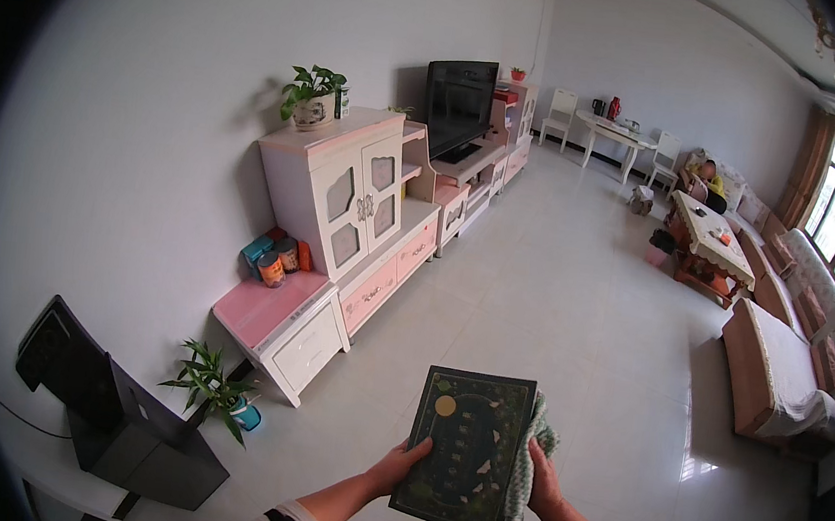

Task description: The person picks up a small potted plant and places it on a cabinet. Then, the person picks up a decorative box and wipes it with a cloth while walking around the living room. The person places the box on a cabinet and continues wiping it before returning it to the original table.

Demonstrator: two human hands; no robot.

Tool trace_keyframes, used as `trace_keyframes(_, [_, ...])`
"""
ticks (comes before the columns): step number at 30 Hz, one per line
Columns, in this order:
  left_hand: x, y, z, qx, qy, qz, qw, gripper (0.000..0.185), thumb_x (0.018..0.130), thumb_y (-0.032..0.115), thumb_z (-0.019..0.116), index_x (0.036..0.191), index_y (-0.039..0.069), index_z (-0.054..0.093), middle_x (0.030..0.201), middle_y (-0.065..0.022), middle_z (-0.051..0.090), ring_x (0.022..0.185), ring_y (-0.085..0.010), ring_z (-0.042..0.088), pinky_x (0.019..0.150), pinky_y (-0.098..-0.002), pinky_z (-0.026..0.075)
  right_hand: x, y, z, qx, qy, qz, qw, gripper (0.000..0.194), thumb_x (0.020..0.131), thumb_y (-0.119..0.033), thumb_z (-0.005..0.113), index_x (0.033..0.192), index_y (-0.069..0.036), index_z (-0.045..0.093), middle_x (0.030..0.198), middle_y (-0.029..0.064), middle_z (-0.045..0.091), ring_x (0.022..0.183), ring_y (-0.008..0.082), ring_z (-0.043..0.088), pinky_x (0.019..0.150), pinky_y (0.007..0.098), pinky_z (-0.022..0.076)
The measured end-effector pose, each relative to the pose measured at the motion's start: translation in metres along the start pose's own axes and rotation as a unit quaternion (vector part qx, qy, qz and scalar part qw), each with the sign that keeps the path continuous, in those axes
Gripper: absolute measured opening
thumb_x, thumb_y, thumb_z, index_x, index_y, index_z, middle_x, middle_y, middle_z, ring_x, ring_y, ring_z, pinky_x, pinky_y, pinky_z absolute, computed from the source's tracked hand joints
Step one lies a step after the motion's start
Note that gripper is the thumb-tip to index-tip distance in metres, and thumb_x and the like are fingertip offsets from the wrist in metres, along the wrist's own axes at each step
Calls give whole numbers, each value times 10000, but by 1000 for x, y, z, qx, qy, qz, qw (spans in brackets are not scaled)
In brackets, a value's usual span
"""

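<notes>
Between my two hands is a dark green book (465, 453) with a decorated cover that bears writing and a gold circle. My left hand (398, 466) grips its left edge, thumb on the cover. At the right edge, my right hand (544, 478) holds a green and white knitted cloth (519, 489) against the book; the cloth lies partly behind the cover. The fingers under the book are hidden.
Along the wall runs a pink and white cabinet (340, 200) with a television (461, 106). A potted plant (213, 388) and a black appliance (137, 429) stand at left. At right are a sofa (769, 370), a coffee table (717, 237) and a seated person (710, 185).
</notes>
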State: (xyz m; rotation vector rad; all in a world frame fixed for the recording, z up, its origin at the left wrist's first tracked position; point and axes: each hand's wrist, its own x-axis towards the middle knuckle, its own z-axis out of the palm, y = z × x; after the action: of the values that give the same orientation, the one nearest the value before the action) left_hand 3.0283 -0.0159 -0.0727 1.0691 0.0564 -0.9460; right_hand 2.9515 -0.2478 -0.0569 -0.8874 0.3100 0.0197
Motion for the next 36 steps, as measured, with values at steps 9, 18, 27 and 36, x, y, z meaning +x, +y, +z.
trace_keyframes(9, [7,-2,21,-165,-33,-45,985,568,902,476,393,1256,32,403,1137,-134,553,987,-235,576,862,-362,471,10,-20,34,159,-134,38,977,548,906,-463,354,1253,-45,423,1163,135,527,1023,235,543,904,372,443])
trace_keyframes(18, [12,11,19,-129,64,19,989,591,879,504,431,1199,8,452,1055,-135,589,904,-230,605,832,-341,481,-26,-6,61,-244,-226,-91,939,619,897,-483,346,1353,-71,273,1341,141,357,1208,260,395,1001,401,357])
trace_keyframes(27, [1,-5,-14,49,61,34,996,543,866,391,534,1186,-36,436,1043,-122,580,912,-182,587,799,-303,489,3,-20,17,-63,-29,63,996,567,904,-498,371,1194,-21,472,1044,95,584,914,170,581,775,305,490])
trace_keyframes(36, [-2,-3,-12,74,102,108,986,496,850,355,576,1149,-24,462,997,-112,592,862,-183,595,765,-310,502,-3,4,12,-205,-3,20,979,540,897,-432,440,1214,4,452,1125,103,546,1030,186,513,897,317,407])
